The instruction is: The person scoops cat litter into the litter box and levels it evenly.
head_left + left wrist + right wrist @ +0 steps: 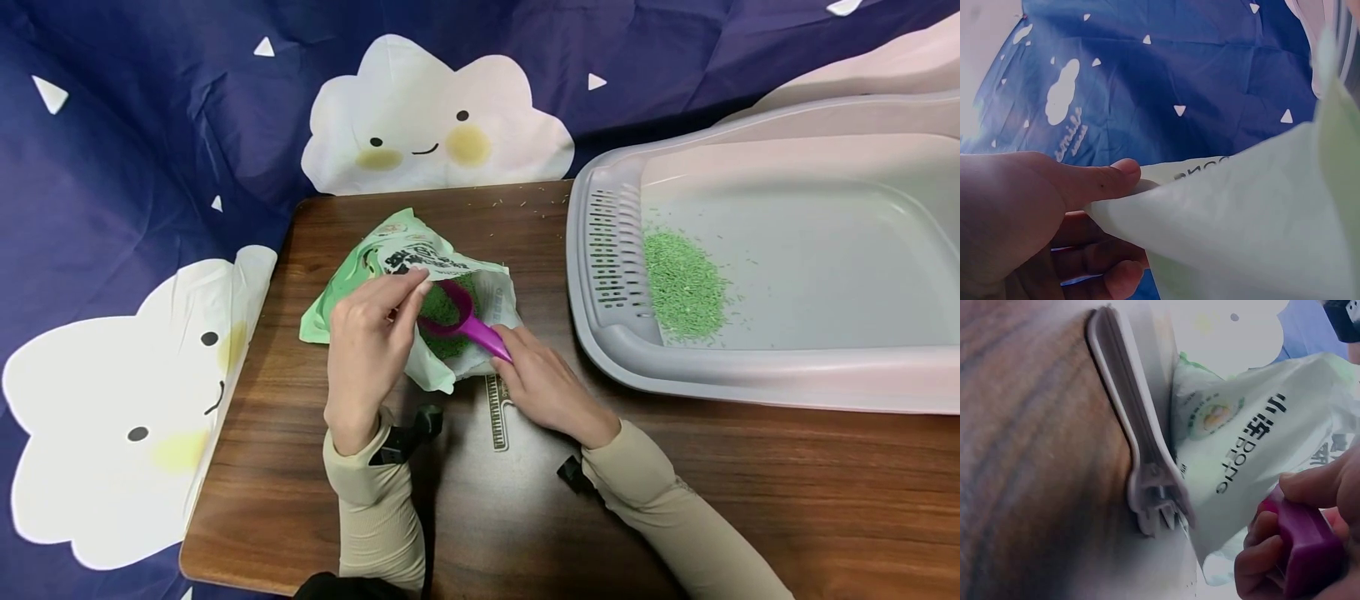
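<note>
A pale green and white printed bag (352, 279) lies mouth toward me on the table, with green pellets (448, 348) inside. My left hand (371, 337) pinches the upper edge of its mouth between thumb and fingers and lifts it; the left wrist view shows the raised bag wall (1241, 212) beside that hand (1029, 206). My right hand (543, 379) grips the handle of a purple scoop (486, 335), whose round head is inside the bag mouth, over the pellets. In the right wrist view, fingers wrap the purple handle (1307, 550); the scoop's head is hidden there.
A grey litter box (600, 333) with a slotted step stands at the right, a heap of green pellets (684, 287) in it. A grey plastic piece with a pronged end (1138, 419) lies beside the bag. Some loose pellets dot the table's back edge.
</note>
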Motion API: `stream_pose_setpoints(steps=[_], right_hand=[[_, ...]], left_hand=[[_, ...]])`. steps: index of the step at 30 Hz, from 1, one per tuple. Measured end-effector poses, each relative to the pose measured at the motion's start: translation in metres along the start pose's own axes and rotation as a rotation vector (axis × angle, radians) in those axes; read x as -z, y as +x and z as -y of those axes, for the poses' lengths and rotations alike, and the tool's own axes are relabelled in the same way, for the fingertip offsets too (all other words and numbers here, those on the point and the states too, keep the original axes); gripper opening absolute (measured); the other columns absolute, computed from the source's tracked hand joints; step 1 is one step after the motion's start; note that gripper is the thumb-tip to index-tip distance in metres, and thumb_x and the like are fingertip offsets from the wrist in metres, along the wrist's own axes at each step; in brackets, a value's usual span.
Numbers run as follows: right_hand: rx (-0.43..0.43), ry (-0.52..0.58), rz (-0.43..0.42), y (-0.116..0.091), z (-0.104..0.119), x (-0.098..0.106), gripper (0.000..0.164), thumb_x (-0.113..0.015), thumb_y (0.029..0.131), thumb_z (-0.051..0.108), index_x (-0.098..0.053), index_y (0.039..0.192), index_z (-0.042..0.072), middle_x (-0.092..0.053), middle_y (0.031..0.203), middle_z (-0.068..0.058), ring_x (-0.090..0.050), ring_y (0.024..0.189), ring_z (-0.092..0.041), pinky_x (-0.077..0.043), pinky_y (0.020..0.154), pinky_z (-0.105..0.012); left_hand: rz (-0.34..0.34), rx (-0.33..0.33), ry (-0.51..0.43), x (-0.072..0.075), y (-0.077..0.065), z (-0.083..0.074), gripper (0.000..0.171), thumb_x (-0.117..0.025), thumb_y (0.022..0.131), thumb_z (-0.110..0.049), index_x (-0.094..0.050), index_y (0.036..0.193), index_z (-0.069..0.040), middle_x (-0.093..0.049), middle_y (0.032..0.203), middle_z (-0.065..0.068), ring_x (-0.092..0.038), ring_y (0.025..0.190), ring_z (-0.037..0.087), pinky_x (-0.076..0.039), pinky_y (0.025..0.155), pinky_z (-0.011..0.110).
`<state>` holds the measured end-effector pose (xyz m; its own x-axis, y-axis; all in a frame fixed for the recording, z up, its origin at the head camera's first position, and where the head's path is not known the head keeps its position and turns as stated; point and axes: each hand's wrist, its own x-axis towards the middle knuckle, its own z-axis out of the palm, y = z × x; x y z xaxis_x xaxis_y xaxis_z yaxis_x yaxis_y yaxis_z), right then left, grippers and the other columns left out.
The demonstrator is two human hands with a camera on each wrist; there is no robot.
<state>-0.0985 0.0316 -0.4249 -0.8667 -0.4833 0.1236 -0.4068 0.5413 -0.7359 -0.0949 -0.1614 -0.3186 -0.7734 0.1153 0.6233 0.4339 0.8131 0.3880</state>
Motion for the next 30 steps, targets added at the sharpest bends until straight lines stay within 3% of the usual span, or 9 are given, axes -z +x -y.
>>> stream_pose_setpoints(steps=[8,19,30], right_hand=[[-0.019,0.066,0.014,0.003,-0.006,0.010,0.044,-0.057,0.096,0.013,-0.048,0.138,0.007,-0.055,0.093,-0.008,-0.049,0.068,-0.015,-0.044,0.057,-0.026],[0.020,0.054,-0.001,0.004,-0.009,0.014,0.045,-0.059,0.094,0.014,-0.050,0.137,0.007,-0.057,0.094,-0.008,-0.049,0.071,-0.016,-0.044,0.061,-0.028],[0.030,0.043,0.046,0.003,-0.006,0.027,0.042,-0.059,0.094,0.016,-0.053,0.135,0.008,-0.060,0.096,-0.006,-0.051,0.074,-0.016,-0.044,0.065,-0.030]], left_hand=[[-0.006,-0.002,-0.005,0.000,0.001,0.000,0.019,-0.063,0.094,-0.013,-0.075,0.100,-0.001,-0.075,0.096,0.012,-0.070,0.080,0.023,-0.052,0.067,0.034],[-0.011,0.001,-0.007,0.000,0.001,0.000,0.018,-0.063,0.094,-0.014,-0.075,0.100,-0.002,-0.075,0.096,0.012,-0.071,0.082,0.023,-0.052,0.067,0.034],[-0.008,0.013,-0.004,0.001,0.001,0.000,0.019,-0.063,0.094,-0.015,-0.076,0.100,-0.002,-0.075,0.096,0.012,-0.070,0.081,0.022,-0.052,0.068,0.034]])
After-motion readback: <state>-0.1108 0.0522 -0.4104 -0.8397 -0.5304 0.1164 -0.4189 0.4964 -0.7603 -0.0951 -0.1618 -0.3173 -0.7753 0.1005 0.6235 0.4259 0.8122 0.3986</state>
